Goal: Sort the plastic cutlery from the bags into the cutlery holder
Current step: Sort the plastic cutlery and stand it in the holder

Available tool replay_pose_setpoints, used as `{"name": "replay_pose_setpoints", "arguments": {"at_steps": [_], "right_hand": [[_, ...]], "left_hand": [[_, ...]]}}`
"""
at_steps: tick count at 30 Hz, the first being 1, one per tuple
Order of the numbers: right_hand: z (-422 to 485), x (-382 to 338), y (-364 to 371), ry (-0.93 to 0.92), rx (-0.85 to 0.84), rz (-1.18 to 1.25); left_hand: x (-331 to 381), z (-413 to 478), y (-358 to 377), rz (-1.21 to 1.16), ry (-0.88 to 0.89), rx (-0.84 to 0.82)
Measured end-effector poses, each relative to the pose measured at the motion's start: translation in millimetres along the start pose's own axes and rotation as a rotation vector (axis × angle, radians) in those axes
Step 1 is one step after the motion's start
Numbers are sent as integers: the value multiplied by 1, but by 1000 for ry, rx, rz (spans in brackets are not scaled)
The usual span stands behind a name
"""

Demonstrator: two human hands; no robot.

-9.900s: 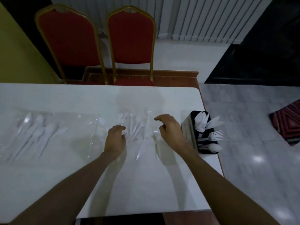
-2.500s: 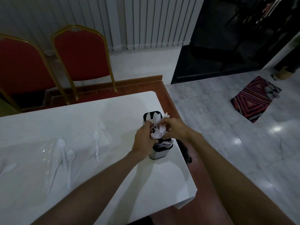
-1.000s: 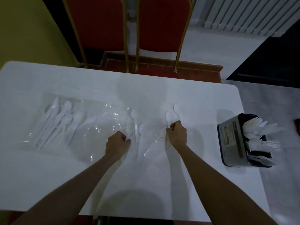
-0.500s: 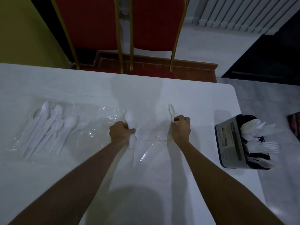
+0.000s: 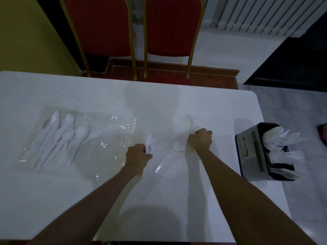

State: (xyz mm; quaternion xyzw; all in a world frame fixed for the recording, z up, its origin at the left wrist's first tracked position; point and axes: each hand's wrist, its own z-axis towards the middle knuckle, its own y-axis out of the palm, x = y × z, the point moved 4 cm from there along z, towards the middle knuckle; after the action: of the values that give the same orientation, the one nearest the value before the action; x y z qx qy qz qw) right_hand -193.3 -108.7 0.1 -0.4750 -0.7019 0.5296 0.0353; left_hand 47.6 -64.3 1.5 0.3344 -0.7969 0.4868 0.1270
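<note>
My left hand point(image 5: 138, 156) is curled tight round a white spoon point(image 5: 149, 141). My right hand point(image 5: 200, 142) is curled round a second spoon point(image 5: 189, 121).

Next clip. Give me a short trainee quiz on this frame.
1. True or false: the cutlery holder stands near the table's right edge.
2. The left hand and right hand each grip: A) a fork B) a spoon C) nothing?
3. Fill in: the bagged spoons lie to the left hand's ___ side.
Key: 1 true; 2 B; 3 left.
</note>
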Motion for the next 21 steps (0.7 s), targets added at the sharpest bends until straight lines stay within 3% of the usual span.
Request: {"name": "replay_pose_setpoints", "arguments": {"at_steps": [6,14,21], "right_hand": [[-17,25,-1,107,-76,195],[-79,36,26,99,-210,436],[-82,29,68,23,-221,250]], "left_hand": [[4,-7,6,100,22,-22],[-11,-14,6,-141,-24,-112],[-28,-13,16,-503,-153,-223]]}}
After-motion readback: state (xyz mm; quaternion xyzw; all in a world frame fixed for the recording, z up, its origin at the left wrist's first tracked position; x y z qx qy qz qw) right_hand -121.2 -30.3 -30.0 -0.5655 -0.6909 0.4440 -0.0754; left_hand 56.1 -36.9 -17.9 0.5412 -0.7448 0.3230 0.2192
